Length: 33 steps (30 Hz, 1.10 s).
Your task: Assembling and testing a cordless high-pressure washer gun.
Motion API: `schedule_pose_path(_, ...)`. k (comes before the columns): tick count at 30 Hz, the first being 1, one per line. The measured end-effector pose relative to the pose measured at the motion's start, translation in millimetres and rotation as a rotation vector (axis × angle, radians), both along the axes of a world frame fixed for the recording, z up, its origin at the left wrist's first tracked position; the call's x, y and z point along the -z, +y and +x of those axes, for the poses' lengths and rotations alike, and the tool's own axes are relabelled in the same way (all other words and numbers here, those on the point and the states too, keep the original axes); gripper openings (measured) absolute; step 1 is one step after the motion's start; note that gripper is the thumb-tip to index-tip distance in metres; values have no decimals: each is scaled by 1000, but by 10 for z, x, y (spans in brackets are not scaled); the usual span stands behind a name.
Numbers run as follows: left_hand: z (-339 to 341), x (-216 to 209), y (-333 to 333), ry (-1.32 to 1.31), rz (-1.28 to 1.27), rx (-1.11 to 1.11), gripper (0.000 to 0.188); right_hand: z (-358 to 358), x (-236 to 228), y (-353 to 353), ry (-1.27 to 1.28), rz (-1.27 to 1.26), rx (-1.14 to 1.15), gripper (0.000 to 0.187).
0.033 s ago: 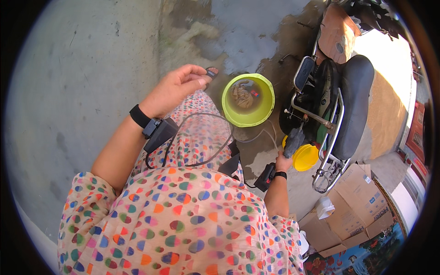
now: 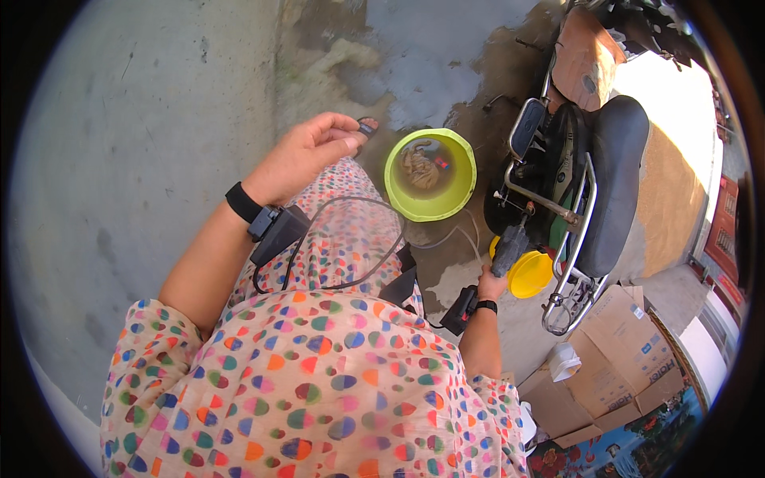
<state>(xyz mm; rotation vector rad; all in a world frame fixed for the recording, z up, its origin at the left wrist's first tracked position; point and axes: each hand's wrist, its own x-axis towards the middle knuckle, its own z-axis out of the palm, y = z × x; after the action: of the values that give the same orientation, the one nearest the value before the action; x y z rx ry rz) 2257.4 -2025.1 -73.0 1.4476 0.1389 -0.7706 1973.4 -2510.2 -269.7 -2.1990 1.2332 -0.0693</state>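
My left hand (image 2: 307, 155) hovers over my thigh, empty, with its fingers loosely stretched and the thumb apart. Down by the parked motorbike (image 2: 613, 187), my right hand (image 2: 492, 280) is wrapped round the grip of a dark grey spray gun (image 2: 511, 248). Its nozzle points up toward the bike's frame. A thin hose (image 2: 446, 237) runs between that hand and a lime-green bucket (image 2: 434, 209). Inside the bucket, a tan cloth (image 2: 417, 167) and a small red item (image 2: 441, 163) lie in water. Fingers of the right hand are partly hidden.
A yellow basin (image 2: 531, 276) sits behind the spray gun, beside the bike's metal rack (image 2: 570, 279). Flattened cardboard boxes (image 2: 621, 342) lie at the lower right. Wet patches (image 2: 422, 64) spread over the concrete. A dark cable (image 2: 351, 199) loops across my lap.
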Motion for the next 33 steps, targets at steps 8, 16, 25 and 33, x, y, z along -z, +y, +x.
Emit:
schedule_pose_path(8, -451, 63, -75, -48, -18, -24, 33, -374, -388, 345, 98, 201, 173, 18)
schedule_pose_path(16, -813, -144, -255, -101, -26, 64, 34, -977, -100, 522, -60, 256, 249, 21)
schedule_pose_path(25, -908, -349, -660, -111, -38, 156, 33, -1404, 7, 583, 47, 211, 233, 25)
schedule_pose_path(33, -993, -519, -963, -149, 107, 187, 35, -1024, -293, 581, -48, 87, 71, 30)
